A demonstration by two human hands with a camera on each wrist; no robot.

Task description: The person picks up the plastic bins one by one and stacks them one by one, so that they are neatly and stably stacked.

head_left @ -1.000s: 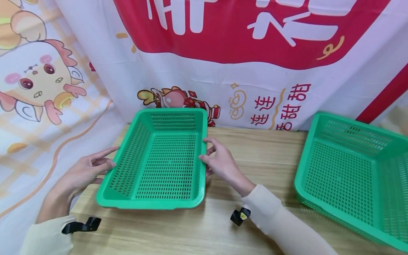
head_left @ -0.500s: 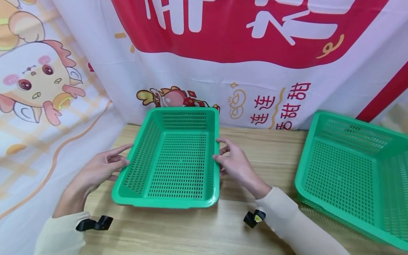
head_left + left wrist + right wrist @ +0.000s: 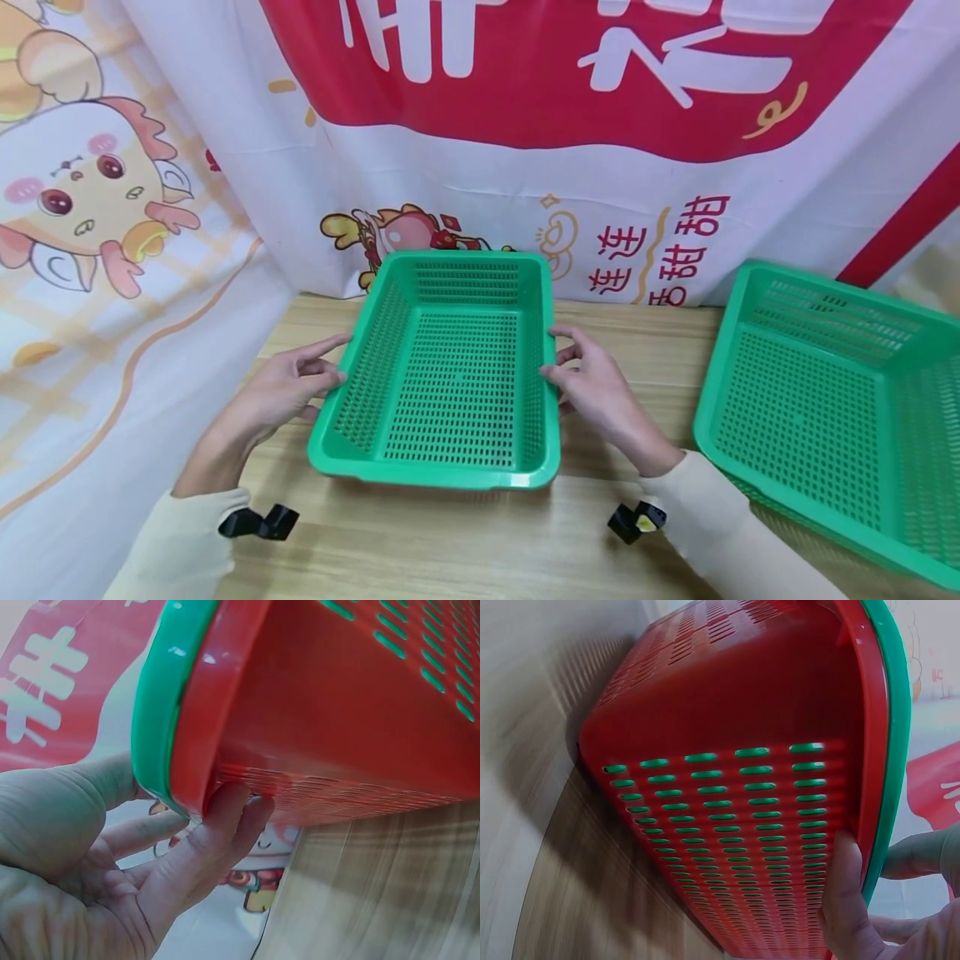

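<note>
A green perforated plastic basket [image 3: 435, 475] stands in the middle of the head view, its inside bare. It is nested in a red basket [image 3: 727, 697], whose walls show in both wrist views with green through the slots. My left hand [image 3: 285, 387] grips the left rim, with fingers [image 3: 195, 855] curled under the red edge and the thumb at the green one. On the opposite side my right hand [image 3: 600, 387] grips the right rim, one finger against the red wall below it. Whether the baskets' base touches the table cannot be told.
A second green basket [image 3: 708, 425] stands on the wooden table [image 3: 465, 542] at the right, cut off by the frame edge. Printed cloth [image 3: 450, 183] hangs behind the table and along its left side. Each wrist carries a small black camera mount [image 3: 262, 523].
Both hands have shifted the nested baskets steadily to the right, off the table's left end and closer to the second green basket. The grip on the rims looks the same.
</note>
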